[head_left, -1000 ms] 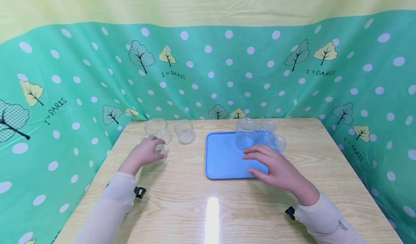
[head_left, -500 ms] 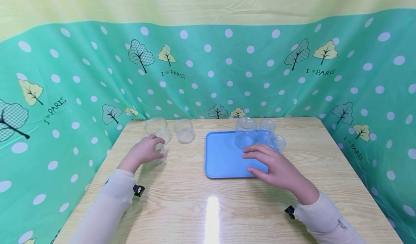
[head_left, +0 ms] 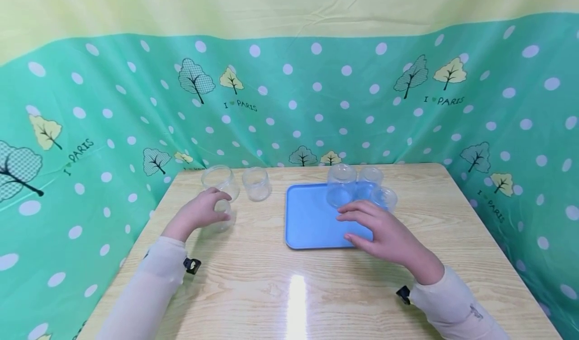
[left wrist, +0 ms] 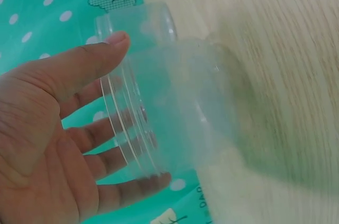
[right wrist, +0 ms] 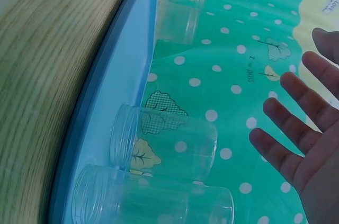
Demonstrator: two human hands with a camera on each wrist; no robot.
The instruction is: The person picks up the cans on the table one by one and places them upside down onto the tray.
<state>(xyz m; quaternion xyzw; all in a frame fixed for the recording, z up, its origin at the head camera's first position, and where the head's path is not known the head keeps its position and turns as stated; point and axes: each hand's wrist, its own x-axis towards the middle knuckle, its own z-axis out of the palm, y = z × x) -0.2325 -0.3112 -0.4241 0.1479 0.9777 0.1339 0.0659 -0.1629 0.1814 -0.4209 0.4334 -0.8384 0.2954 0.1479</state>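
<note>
- Head view: left grip (head_left: 199,213) curls round a jar (left wrist: 175,113) at the counter's (head_left: 253,269) left; whether its base is lifted, one cannot tell.
- Empty right grip (head_left: 380,232) is spread apart near the tray (head_left: 307,219).
- Taking hold seems the step; moving on calls for steady pressure.
- Clear, round jar, ridged neck; flat blue tray; wood-grained counter.
</note>
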